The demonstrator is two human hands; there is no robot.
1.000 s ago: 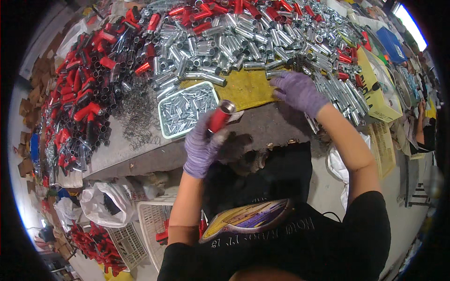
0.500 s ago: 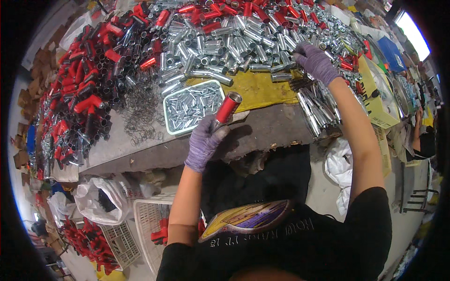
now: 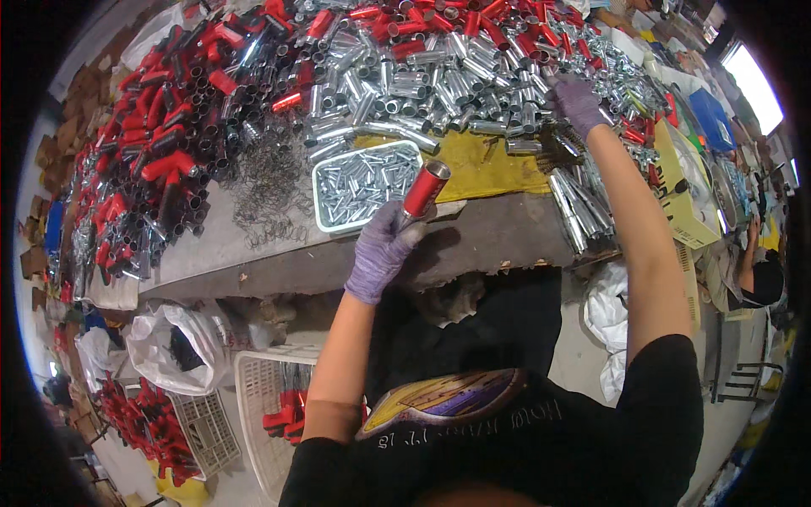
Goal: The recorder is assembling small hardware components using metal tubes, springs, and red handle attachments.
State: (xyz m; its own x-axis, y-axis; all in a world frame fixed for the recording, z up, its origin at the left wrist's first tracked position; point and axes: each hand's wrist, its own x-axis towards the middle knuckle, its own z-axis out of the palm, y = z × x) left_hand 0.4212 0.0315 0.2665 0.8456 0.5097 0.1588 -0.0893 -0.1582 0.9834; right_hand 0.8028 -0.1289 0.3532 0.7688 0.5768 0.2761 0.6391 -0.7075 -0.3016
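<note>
A red metal tube [image 3: 427,190] with an open silver-rimmed end stands tilted in my gloved left hand [image 3: 380,253], whose fingers close around its lower end. Just behind that hand lies a white-rimmed tray [image 3: 318,198] of small silver pins [image 3: 367,179]. My right hand [image 3: 579,103], in the same purple knit glove, reaches to the right part of a heap of shiny silver tubes [image 3: 439,84]. Its fingertips are among the metal parts, and whether they grip one is unclear.
Red and black branched parts [image 3: 160,127] heap up at the left, beside loose wire springs [image 3: 270,190]. Yellow cloth [image 3: 494,169] covers part of the table. Long silver rods [image 3: 579,207] lie near its front edge, with a yellow carton [image 3: 684,190] to the right. Crates [image 3: 253,397] stand below.
The view has shifted slightly, so the table things appear further right. My right hand has moved a little over the metal parts. My left hand still holds the red tube.
</note>
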